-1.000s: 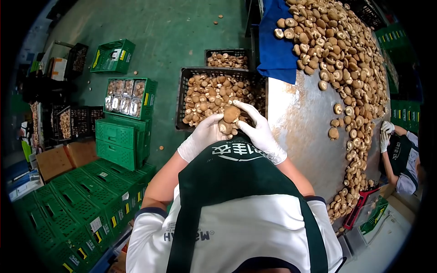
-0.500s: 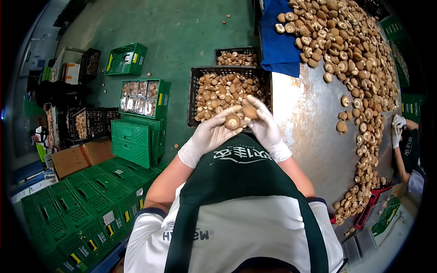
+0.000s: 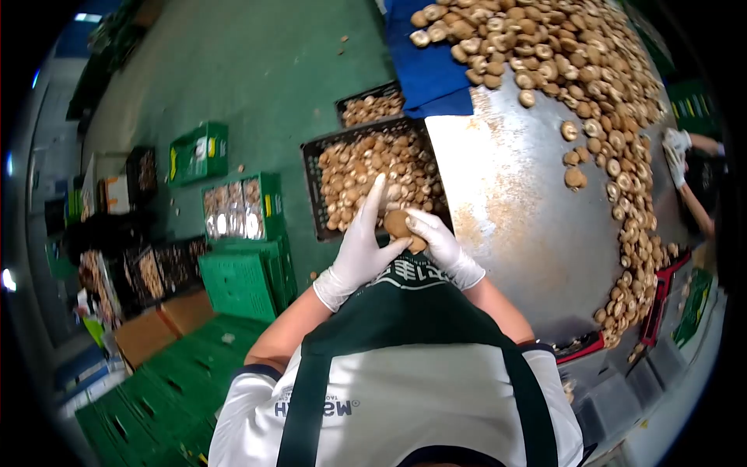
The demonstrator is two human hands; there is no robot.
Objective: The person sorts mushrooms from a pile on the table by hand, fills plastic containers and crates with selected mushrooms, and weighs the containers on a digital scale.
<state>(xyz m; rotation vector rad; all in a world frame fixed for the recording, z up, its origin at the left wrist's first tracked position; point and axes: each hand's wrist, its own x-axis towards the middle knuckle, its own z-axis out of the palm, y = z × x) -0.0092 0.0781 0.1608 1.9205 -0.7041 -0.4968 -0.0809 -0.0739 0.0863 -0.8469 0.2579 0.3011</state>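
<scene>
Both hands wear white gloves and meet in front of the green apron. My right hand has its fingers wrapped round brown mushrooms; how many it holds is partly hidden. My left hand is beside them with its fingers stretched upward and its thumb reaching toward the mushrooms; nothing shows in its palm. Just beyond the hands is a black crate filled with loose mushrooms.
A metal table on the right carries a long mushroom pile and a blue cloth. Green crates stand at left, near one with packed trays. A co-worker's gloved hands are at far right.
The view has turned and shifted. My left hand has opened, its fingers now pointing upward, while the mushrooms that lay between both hands are now in my right hand.
</scene>
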